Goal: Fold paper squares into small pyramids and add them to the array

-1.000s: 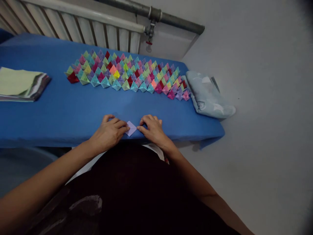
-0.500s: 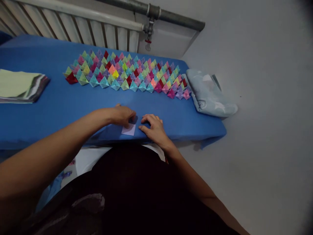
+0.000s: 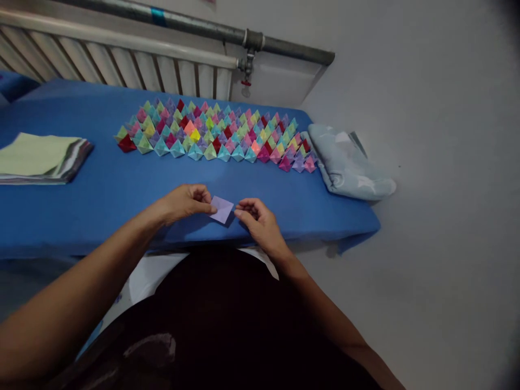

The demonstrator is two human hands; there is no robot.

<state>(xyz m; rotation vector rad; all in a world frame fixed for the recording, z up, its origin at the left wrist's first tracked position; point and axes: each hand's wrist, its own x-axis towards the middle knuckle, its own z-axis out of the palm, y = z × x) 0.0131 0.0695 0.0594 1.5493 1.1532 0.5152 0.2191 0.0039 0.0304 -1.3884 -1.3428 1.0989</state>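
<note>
A small lilac square of paper (image 3: 221, 209) is pinched at its left side between the thumb and fingers of my left hand (image 3: 184, 203). It is tilted, with its shadow on the blue cloth just below. My right hand (image 3: 260, 222) is close to the paper's right corner, thumb and forefinger a little apart with the other fingers curled. Whether a fingertip touches that corner I cannot tell. Beyond both hands stand rows of small folded paper pieces (image 3: 215, 132) in many colours.
A stack of paper sheets (image 3: 38, 157), pale yellow-green on top, lies at the left on the blue-covered table (image 3: 122, 200). A folded grey-blue cloth (image 3: 349, 165) rests at the right end, beside the wall. Behind are a white radiator (image 3: 122, 59) and a metal pipe (image 3: 195, 24).
The lilac paper has been lifted from the table by my left hand and turned. My right hand's fingers have drawn in beside its corner. The view has tipped up slightly.
</note>
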